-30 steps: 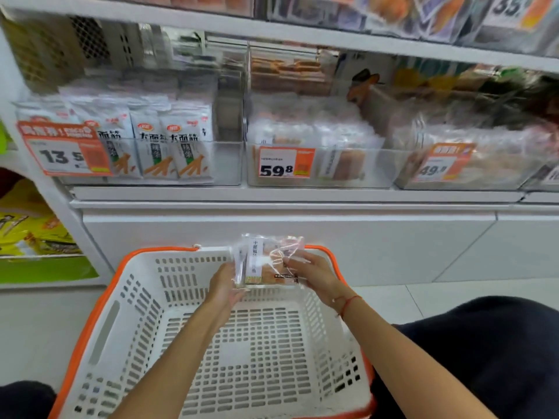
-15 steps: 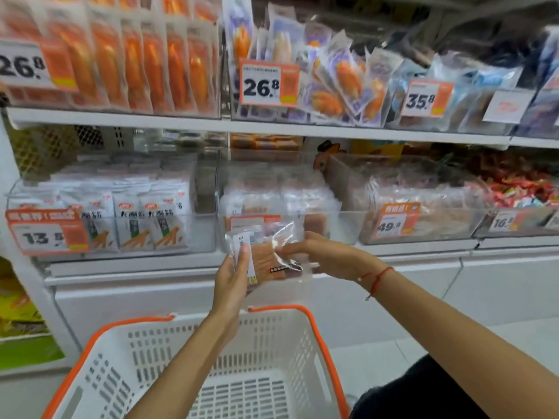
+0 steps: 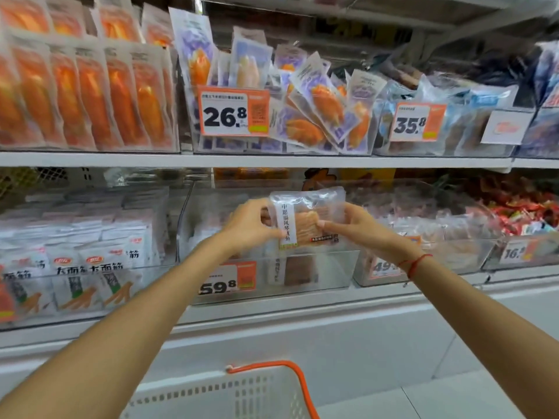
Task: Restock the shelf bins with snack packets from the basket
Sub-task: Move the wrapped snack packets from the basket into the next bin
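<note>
Raised: packet [image 3: 305, 220] in both hands | over bin [image 3: 320, 267] | basket [image 3: 242, 391] below

Both arms outstretched; left hand [image 3: 248, 226] and right hand [image 3: 352, 226] fingers pinched closed, facing.

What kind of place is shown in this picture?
Most likely a snack aisle in a shop. White shelves carry clear bins of packets, orange price tags hang on the bins, and a white shopping basket with an orange rim stands below.
</note>
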Demonstrator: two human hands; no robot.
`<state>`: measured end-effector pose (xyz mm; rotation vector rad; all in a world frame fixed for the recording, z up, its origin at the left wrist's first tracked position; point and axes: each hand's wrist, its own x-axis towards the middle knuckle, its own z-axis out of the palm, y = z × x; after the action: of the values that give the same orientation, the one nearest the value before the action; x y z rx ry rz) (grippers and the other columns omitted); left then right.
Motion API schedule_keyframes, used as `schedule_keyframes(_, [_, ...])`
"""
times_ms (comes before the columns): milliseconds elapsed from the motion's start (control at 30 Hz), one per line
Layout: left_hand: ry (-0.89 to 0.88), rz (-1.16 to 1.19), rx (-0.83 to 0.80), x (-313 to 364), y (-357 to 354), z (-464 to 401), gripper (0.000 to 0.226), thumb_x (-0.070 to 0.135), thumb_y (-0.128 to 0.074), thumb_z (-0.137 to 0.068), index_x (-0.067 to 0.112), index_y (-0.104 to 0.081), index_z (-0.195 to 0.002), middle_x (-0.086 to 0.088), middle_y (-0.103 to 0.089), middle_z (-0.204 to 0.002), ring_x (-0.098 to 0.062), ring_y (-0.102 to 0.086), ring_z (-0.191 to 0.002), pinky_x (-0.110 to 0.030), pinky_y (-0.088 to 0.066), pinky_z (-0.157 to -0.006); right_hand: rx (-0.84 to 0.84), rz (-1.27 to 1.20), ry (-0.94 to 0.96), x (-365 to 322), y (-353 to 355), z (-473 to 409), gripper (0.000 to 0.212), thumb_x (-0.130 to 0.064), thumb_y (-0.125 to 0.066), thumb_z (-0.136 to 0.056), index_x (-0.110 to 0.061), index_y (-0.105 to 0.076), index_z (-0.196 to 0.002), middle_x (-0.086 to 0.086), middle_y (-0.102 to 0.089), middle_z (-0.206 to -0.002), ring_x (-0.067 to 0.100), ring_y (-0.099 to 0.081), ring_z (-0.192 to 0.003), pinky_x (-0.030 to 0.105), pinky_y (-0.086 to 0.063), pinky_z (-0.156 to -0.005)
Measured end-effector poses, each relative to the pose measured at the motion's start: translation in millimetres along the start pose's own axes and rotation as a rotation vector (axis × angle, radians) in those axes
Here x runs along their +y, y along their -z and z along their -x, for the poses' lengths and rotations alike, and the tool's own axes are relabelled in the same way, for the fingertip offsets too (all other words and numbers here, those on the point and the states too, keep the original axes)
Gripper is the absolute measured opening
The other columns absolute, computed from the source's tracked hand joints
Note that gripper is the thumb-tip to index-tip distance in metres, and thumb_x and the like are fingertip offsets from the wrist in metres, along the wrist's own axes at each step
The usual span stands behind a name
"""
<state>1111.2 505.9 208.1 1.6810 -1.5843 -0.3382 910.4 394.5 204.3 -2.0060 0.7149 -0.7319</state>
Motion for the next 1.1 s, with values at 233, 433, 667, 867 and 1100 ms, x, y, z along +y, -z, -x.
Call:
schedule_keyframes(233, [0.032,-0.134,0.070,-22,-6,-19,0.025,0.033,-0.085,-0.063,0.032,-0.065,-0.078,0.009,-0.072,-0.090,-0.008,-0.067,-0.084,-0.039,-0.055,-0.080,0.033,-0.013,0.038,20,-8,-19,0.035,-0.013,-0.065,-0.087,-0.006,-0.055,-0.120,0.003,-0.068,-0.108,0.005,-0.068,-0.090,0.018,-0.055,-0.075])
schedule_keyframes(433, [-0.001,-0.263,0.005,-24,-2,-3,0.031,0.053,-0.079,-0.062,0.027,-0.067,-0.076,0.013,-0.071,-0.085,-0.006,-0.065,-0.083,-0.043,-0.047,-0.091,0.015,0.163,0.105,19,-8,-5,0.019,-0.025,-0.071,-0.081,-0.024,-0.066,-0.099,-0.012,-0.067,-0.103,-0.001,-0.064,-0.092,0.017,-0.052,-0.081])
schedule_keyframes(667, [0.054,-0.303,-0.224,-12,10,-1,0.020,0.048,-0.065,-0.083,0.029,-0.061,-0.078,0.014,-0.066,-0.084,-0.010,-0.061,-0.085,-0.033,-0.045,-0.084,0.055,0.253,0.076,30,-16,3,0.027,-0.028,-0.076,-0.075,-0.005,-0.071,-0.088,0.001,-0.071,-0.101,0.017,-0.066,-0.091,0.037,-0.053,-0.083])
schedule_keyframes(867, [0.058,-0.529,-0.284,-11,7,-4,0.031,0.052,-0.051,-0.090,0.021,-0.049,-0.091,0.001,-0.061,-0.096,-0.021,-0.058,-0.092,-0.038,-0.042,-0.080,-0.030,0.362,0.009,23,-12,0,0.022,-0.023,-0.076,-0.078,-0.003,-0.068,-0.081,0.010,-0.069,-0.092,0.021,-0.063,-0.077,0.035,-0.053,-0.071])
schedule_keyframes(1100, [-0.016,-0.267,-0.326,1,22,-14,0.049,0.049,-0.059,-0.087,0.027,-0.049,-0.130,0.006,-0.049,-0.136,-0.016,-0.047,-0.123,-0.040,-0.039,-0.105,-0.175,0.621,-0.066,-13,8,-21,0.046,-0.020,-0.077,-0.077,-0.008,-0.060,-0.118,0.013,-0.062,-0.120,0.019,-0.057,-0.102,0.031,-0.044,-0.089])
